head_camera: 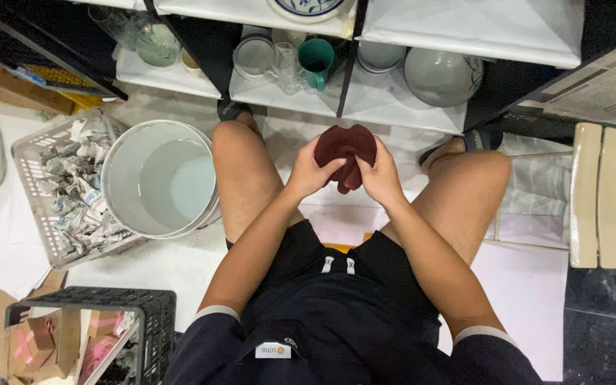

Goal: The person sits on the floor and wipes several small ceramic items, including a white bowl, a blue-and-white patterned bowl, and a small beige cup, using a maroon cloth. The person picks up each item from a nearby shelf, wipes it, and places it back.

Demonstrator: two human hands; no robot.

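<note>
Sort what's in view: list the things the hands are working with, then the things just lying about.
In hand:
- dark red cloth, bunched between the left hand and right hand

Lying about:
- white bucket of water beside the left knee
- grey basket of crumpled paper
- teal mug on the shelf
- grey bowl on the shelf
- black crate

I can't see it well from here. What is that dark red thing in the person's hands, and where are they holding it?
A dark red cloth, bunched up. The left hand grips its left side, the right hand its right side.
</note>
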